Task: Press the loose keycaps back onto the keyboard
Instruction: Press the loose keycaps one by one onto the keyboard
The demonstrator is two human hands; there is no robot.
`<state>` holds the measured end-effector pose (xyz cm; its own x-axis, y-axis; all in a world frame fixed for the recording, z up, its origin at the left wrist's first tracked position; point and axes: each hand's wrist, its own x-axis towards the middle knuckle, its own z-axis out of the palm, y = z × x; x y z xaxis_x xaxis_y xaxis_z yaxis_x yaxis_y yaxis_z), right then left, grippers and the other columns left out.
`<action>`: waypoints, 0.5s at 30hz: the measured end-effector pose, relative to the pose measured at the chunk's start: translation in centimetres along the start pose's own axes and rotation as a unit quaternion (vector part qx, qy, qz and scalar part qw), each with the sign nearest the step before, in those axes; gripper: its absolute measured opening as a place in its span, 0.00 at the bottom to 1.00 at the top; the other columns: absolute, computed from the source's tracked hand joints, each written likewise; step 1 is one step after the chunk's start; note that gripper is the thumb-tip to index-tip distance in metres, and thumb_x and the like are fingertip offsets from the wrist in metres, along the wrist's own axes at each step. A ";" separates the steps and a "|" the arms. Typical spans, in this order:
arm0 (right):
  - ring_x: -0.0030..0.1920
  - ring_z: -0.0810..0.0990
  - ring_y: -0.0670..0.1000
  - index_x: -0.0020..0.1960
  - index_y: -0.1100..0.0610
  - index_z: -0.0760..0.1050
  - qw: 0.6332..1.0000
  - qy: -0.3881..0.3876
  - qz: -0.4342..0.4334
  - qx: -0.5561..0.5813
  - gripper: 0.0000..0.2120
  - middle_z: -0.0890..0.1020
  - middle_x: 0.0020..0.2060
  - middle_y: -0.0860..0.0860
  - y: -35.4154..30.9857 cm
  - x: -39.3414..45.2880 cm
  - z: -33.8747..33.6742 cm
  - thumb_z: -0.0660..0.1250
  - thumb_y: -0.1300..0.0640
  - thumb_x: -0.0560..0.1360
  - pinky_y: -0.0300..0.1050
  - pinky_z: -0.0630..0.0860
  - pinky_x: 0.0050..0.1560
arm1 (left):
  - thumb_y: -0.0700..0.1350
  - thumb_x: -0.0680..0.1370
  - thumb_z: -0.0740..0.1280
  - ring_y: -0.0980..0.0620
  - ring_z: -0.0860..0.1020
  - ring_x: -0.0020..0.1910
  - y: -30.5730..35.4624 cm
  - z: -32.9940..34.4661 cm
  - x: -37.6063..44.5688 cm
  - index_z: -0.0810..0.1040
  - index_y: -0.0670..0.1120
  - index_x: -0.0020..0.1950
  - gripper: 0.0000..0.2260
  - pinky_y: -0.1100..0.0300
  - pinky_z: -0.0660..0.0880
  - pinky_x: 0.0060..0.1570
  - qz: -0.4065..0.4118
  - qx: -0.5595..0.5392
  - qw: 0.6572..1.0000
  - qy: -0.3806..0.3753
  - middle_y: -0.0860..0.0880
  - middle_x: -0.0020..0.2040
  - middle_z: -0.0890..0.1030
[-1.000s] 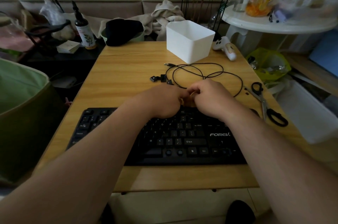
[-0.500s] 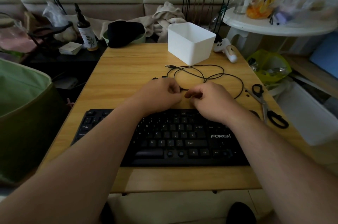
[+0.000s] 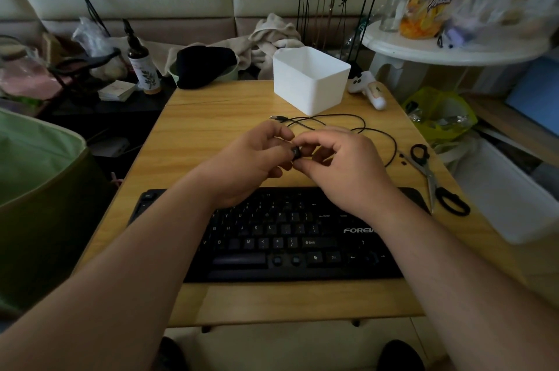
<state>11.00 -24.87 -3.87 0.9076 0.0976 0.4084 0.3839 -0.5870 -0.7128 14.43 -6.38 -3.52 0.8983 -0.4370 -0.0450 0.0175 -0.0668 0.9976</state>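
Both hands are raised together just beyond the far edge of the black keyboard (image 3: 290, 237), which lies across the near part of the wooden counter (image 3: 211, 128). Between them is a small dark keycap (image 3: 295, 152), pinched by the fingertips of the right hand (image 3: 341, 171), whose fingers are curled toward it. The left hand (image 3: 251, 165) meets it from the left with fingers curled in; its fingertips sit right against the keycap, though whether they actually grip it cannot be told. The keycap is held above the counter, apart from the keyboard. On the keyboard's near row, two round bare spots show just right of the space bar. Beyond the hands a thin black cable (image 3: 341, 125) loops over the counter, and farther back stands a white bin (image 3: 308, 80). Black-handled scissors (image 3: 432, 180) lie on the counter to the right, near the keyboard's right end.
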 end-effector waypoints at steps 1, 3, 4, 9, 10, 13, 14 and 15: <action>0.43 0.79 0.42 0.56 0.46 0.86 1.000 0.004 -0.001 0.001 0.15 0.81 0.45 0.41 0.0 -0.1 0.0 0.80 0.58 0.71 0.36 0.77 0.46 | 0.34 0.80 0.66 0.53 0.76 0.39 0.0 0.0 -0.2 0.72 0.43 0.58 0.09 0.61 0.72 0.40 0.004 0.000 1.000 -0.001 0.42 0.47 0.80; 0.42 0.79 0.43 0.56 0.47 0.86 1.000 0.006 -0.005 0.007 0.16 0.81 0.44 0.41 -0.1 -0.3 0.0 0.80 0.59 0.71 0.35 0.76 0.44 | 0.31 0.82 0.64 0.53 0.76 0.39 0.1 0.0 -0.6 0.71 0.41 0.59 0.09 0.62 0.72 0.40 0.009 0.002 1.000 -0.005 0.43 0.45 0.81; 0.42 0.80 0.44 0.55 0.47 0.86 1.000 0.006 -0.009 0.010 0.15 0.80 0.44 0.41 -0.3 -0.5 -0.1 0.80 0.60 0.71 0.34 0.76 0.44 | 0.31 0.82 0.64 0.53 0.77 0.39 0.1 0.0 -0.9 0.71 0.41 0.60 0.09 0.61 0.72 0.41 0.010 0.003 1.000 -0.008 0.44 0.44 0.81; 0.44 0.81 0.44 0.54 0.49 0.86 0.999 0.009 -0.015 0.036 0.14 0.82 0.46 0.42 -0.7 -1.3 -0.5 0.79 0.61 0.72 0.34 0.77 0.45 | 0.33 0.82 0.66 0.51 0.79 0.43 0.1 -0.1 -1.9 0.73 0.43 0.57 0.08 0.58 0.73 0.46 0.010 -0.017 1.000 -0.012 0.45 0.45 0.83; 0.46 0.81 0.43 0.55 0.48 0.86 0.999 0.011 -0.016 0.044 0.14 0.82 0.47 0.42 -0.7 -1.4 -0.5 0.79 0.62 0.72 0.34 0.78 0.47 | 0.33 0.82 0.66 0.51 0.79 0.44 0.2 0.0 -2.1 0.74 0.43 0.57 0.07 0.58 0.73 0.46 0.010 -0.019 1.000 -0.009 0.45 0.45 0.83; 0.52 0.81 0.42 0.57 0.48 0.86 0.997 0.000 -0.018 0.079 0.15 0.83 0.50 0.43 -0.3 -1.7 -0.6 0.75 0.64 0.75 0.35 0.77 0.53 | 0.36 0.82 0.67 0.50 0.80 0.47 0.2 0.4 -2.7 0.76 0.43 0.58 0.06 0.56 0.74 0.48 0.007 -0.025 1.000 0.007 0.45 0.46 0.83; 0.54 0.81 0.42 0.57 0.48 0.86 0.996 -0.008 -0.019 0.082 0.15 0.82 0.50 0.43 -0.4 -1.9 -0.6 0.74 0.64 0.77 0.34 0.76 0.54 | 0.38 0.83 0.67 0.50 0.81 0.48 0.3 0.6 -2.9 0.77 0.43 0.58 0.05 0.56 0.74 0.49 0.006 -0.025 1.000 0.017 0.45 0.46 0.84; 0.54 0.80 0.41 0.58 0.49 0.86 0.997 -0.013 -0.023 0.079 0.14 0.82 0.50 0.42 -0.5 -2.0 -0.7 0.73 0.64 0.77 0.32 0.75 0.55 | 0.39 0.83 0.67 0.50 0.81 0.48 0.4 0.9 -3.0 0.78 0.44 0.58 0.05 0.56 0.75 0.49 0.005 -0.018 0.999 0.030 0.45 0.46 0.85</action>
<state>8.87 -25.35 -3.95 0.8919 0.1430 0.4290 0.4449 -0.4480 -0.7755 11.32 -5.87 -3.05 0.9229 -0.3838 -0.0322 0.0229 -0.0287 0.9993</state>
